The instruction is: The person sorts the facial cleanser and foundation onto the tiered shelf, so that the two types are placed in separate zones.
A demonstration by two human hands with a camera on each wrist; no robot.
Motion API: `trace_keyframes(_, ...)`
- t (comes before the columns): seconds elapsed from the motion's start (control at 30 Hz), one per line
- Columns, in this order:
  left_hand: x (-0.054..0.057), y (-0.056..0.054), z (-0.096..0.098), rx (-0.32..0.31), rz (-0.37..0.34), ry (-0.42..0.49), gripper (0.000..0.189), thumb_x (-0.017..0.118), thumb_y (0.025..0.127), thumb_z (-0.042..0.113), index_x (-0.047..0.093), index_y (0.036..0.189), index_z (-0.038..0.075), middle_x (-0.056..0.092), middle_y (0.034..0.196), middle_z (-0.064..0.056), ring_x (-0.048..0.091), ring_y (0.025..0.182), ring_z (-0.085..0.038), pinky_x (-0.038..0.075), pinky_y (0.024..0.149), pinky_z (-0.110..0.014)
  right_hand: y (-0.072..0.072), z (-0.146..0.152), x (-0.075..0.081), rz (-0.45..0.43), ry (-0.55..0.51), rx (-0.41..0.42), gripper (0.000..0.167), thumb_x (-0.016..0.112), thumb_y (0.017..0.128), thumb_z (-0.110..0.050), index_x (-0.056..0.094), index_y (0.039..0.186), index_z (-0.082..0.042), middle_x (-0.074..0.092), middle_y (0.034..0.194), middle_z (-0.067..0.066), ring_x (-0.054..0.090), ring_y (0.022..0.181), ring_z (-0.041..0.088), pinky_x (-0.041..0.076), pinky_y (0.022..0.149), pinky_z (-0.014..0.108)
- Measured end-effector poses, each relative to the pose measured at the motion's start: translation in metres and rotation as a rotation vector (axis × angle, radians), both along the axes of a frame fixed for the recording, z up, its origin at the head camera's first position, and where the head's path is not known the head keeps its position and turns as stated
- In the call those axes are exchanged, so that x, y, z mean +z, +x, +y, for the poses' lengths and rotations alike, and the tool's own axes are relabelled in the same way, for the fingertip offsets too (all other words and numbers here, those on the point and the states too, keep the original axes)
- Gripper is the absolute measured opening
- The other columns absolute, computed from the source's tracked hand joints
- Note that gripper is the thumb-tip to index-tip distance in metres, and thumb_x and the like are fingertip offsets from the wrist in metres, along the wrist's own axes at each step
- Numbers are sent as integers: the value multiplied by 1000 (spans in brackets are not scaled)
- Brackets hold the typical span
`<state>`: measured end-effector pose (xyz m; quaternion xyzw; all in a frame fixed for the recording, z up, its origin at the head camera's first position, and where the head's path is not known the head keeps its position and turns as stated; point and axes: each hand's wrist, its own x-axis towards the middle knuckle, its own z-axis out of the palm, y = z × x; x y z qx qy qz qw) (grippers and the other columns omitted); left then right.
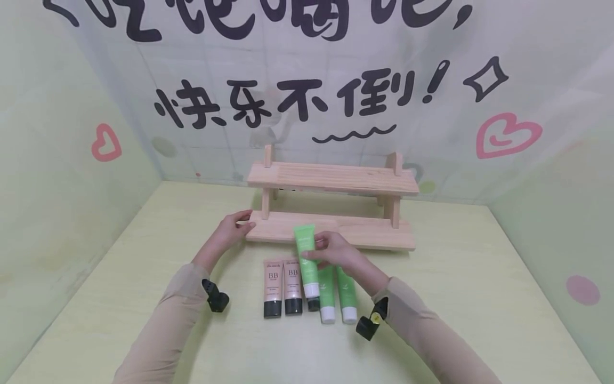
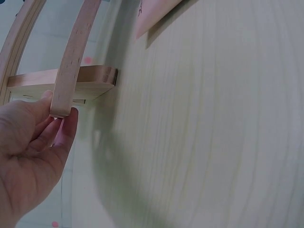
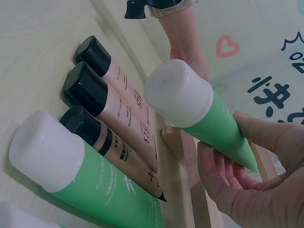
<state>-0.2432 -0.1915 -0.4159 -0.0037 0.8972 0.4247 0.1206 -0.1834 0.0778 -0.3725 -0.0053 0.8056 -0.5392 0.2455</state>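
Observation:
My right hand (image 1: 342, 252) grips a green squeeze tube (image 1: 306, 253) with a white cap, lifted above the tubes on the table. Its thumb and fingers lie on either side of the tube in the right wrist view. With the left hand (image 1: 224, 238) I hold the left end of the lower board of a two-tier wooden rack (image 1: 331, 178), thumb on one face and fingers on the other. Under the raised tube lie two pink BB cream tubes (image 1: 273, 280) with black caps, a tan black-capped tube (image 3: 128, 154) and two more green tubes (image 1: 327, 290).
The pale wood-grain table (image 1: 144, 256) is enclosed by printed walls at the back and sides. Black lettering (image 1: 297, 101) marks the back wall behind the rack. Each wrist carries a small black camera (image 1: 218, 300).

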Motion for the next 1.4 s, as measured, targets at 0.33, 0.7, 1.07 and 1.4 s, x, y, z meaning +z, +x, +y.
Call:
trace_keyframes(0.33,1,1,0,0,0,-5,55,49,95,26,29,143,9,41,140,-17,49,118,-34,51,86,-37,-3,-10,5,10,16,11,55,72,77,-21,49,122,1,59,113,19,64,85,22,56,77,38)
trace_keyframes(0.7,1,2,0,10,-12,5,55,49,95,26,29,143,10,41,141,-16,49,118,-33,51,86,-37,-5,-14,3,-3,-11,19,55,71,78,-20,48,123,2,59,113,20,64,79,22,56,76,39)
trace_keyframes(1.07,2,1,1,-1,10,-5,54,50,95,26,30,142,9,42,139,-17,50,116,-34,52,83,-36,-8,-18,3,11,-22,21,57,72,77,-21,48,123,2,59,113,19,64,85,23,55,79,38)
trace_keyframes(1.4,-2,1,-1,3,8,16,54,49,95,27,31,142,9,43,139,-18,49,117,-34,51,86,-37,-10,-23,2,-1,-34,24,58,72,77,-20,46,124,3,58,115,20,63,83,22,56,76,36)
